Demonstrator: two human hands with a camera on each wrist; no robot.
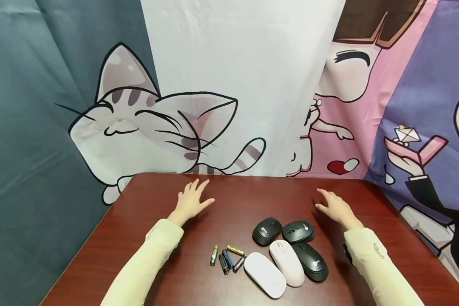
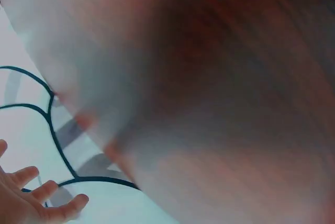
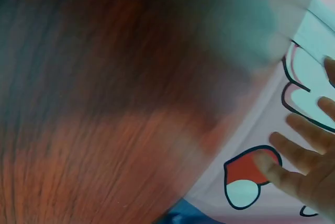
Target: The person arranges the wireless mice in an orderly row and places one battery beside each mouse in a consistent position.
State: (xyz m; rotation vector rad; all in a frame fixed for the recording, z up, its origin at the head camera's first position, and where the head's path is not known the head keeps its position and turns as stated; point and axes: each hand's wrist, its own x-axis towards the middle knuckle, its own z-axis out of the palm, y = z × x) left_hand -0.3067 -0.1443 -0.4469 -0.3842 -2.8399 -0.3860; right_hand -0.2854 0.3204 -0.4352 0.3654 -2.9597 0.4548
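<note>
5 rounded computer mice (image 1: pixel 287 262), 3 black and 2 white; left hand (image 1: pixel 190 201) and right hand (image 1: pixel 337 208) with fingers apart

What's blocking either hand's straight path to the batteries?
Left hand: nothing visible in between, only tabletop. Right hand: the two black mice at the far side of the mouse cluster lie across the line, so it would probably need to go over or around.

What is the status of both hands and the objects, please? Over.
Left hand, right hand: holding nothing. Five computer mice clustered on table; five batteries beside them. No obstruction seen.
</note>
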